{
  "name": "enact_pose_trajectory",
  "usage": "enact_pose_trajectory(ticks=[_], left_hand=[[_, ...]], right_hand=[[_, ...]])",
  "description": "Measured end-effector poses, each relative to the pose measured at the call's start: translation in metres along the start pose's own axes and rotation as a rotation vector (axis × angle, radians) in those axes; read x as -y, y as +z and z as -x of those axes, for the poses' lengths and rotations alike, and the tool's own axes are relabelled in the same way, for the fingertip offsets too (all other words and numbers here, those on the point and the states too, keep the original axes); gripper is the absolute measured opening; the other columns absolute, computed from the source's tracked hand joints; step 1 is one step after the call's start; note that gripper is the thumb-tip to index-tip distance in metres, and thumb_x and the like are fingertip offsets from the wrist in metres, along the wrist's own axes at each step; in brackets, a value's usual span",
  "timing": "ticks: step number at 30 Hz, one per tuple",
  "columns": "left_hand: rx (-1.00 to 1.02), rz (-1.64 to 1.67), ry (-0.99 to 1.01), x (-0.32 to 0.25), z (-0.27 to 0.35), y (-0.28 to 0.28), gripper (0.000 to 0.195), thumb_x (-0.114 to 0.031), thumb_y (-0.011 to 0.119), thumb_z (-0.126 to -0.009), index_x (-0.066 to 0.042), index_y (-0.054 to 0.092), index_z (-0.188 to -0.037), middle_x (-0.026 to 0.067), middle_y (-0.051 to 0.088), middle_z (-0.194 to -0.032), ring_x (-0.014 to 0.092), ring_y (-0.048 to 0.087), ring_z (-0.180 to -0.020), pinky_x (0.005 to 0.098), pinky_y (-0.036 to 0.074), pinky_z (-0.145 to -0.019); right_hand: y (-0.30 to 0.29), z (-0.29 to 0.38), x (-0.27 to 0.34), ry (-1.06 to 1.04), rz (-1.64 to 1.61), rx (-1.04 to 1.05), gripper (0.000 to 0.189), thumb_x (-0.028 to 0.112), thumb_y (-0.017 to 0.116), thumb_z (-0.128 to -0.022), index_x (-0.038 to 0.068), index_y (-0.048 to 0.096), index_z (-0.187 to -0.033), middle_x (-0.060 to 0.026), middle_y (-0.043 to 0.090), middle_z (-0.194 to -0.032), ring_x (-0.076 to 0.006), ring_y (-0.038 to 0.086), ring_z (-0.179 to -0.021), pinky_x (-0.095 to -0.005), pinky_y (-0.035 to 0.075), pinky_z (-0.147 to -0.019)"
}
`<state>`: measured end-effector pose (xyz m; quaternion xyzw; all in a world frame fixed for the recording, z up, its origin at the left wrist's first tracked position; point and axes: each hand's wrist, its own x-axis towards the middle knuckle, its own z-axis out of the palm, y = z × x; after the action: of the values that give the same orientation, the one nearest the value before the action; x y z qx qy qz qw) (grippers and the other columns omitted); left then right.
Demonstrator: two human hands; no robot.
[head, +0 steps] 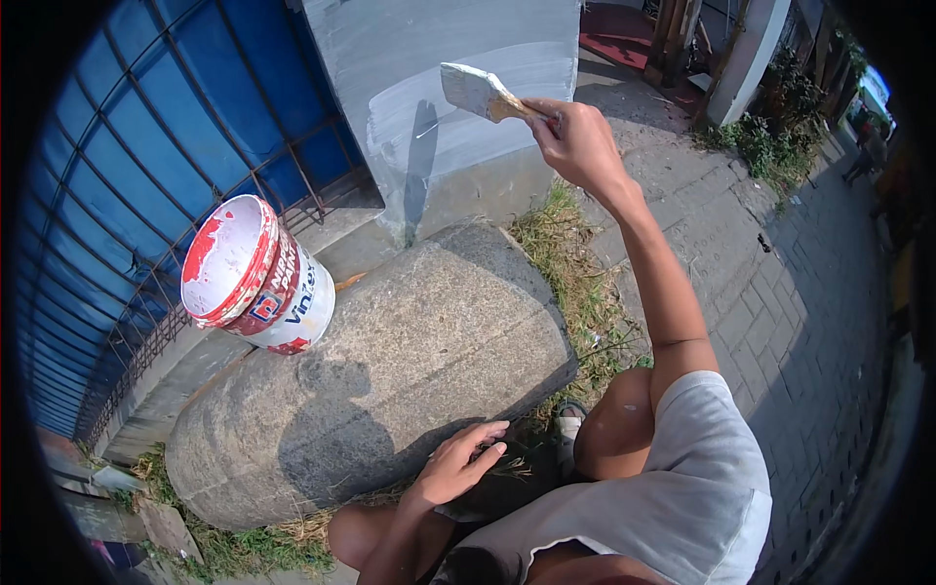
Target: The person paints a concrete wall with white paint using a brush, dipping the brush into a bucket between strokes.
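Note:
My right hand (581,142) grips the wooden handle of a wide flat paintbrush (475,91), its bristles coated in white paint. The brush is held up in front of a grey wall pillar (468,44) that bears a wet-looking whitish patch and a smear at its lower part. Low over the near side of a large concrete cylinder (439,329) is my left hand (462,461), fingers loosely apart and nothing in it; whether it touches the concrete I cannot tell. A white and red paint bucket (270,292), stained with red and white paint, stands on the cylinder's far side.
Blue panels behind a rusty metal grille (197,88) fill the left. Grass (578,270) grows along the cylinder's right end. A paved walkway (760,307) runs along the right, with people far off. A pale post (749,66) rises at the upper right.

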<state>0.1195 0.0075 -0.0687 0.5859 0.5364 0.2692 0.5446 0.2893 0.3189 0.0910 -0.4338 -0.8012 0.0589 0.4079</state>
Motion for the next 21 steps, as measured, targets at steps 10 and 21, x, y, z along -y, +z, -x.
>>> enact_pose_trajectory(ticks=[10, 21], left_hand=[[0.023, -0.03, -0.027, 0.01, 0.0, 0.002, 0.039, -0.021, 0.055, -0.095, -0.005, 0.05, -0.13, 0.0122, 0.06, -0.123, 0.021, 0.059, -0.111, 0.0322, 0.046, -0.089], [-0.02, -0.011, -0.066, 0.0, -0.005, -0.003, 0.04, -0.027, 0.057, -0.093, -0.004, 0.052, -0.127, 0.0155, 0.06, -0.12, 0.026, 0.058, -0.111, 0.0338, 0.046, -0.091]], right_hand=[[0.009, -0.007, -0.192, 0.406, 0.177, -0.231, 0.027, 0.022, 0.056, -0.079, 0.007, 0.072, -0.096, -0.0205, 0.065, -0.073, -0.0318, 0.066, -0.07, -0.0393, 0.05, -0.068], [-0.025, -0.07, -0.196, 0.512, -0.148, -0.021, 0.03, 0.027, 0.061, -0.075, -0.002, 0.069, -0.074, -0.0047, 0.056, -0.055, -0.012, 0.048, -0.045, -0.0298, 0.037, -0.044]])
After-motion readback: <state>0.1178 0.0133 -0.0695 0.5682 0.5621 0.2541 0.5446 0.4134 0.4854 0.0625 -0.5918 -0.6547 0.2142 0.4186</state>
